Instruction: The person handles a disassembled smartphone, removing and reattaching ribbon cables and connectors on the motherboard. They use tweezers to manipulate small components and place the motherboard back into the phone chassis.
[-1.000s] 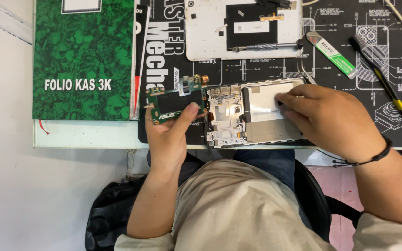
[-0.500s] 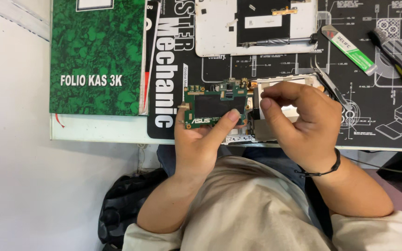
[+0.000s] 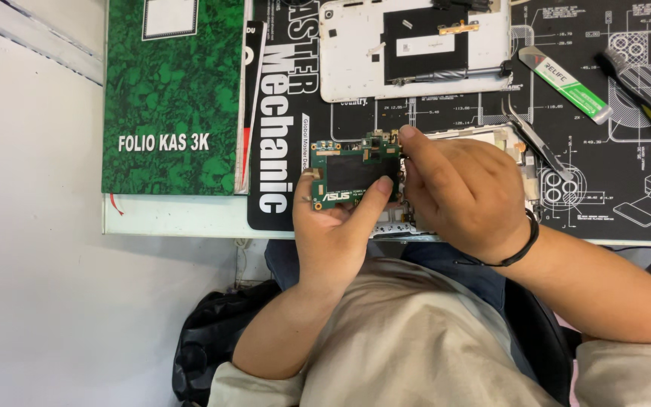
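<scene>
Green circuit board (image 3: 356, 172) with black shield, pinched between left hand (image 3: 333, 234) and right hand (image 3: 465, 192).

Green circuit board (image 3: 354, 173) — matt, with a dark glossy shield; white plastic back cover (image 3: 356, 53), smooth; marbled ledger (image 3: 171, 98) — paper-bound; black rubbery mat (image 3: 627, 188).

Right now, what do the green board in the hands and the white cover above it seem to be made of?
Green board: probably rigid laminate, matte green, with gold contact pads and a black shield. White cover: likely smooth plastic, a thin moulded shell with a slight sheen.
</scene>
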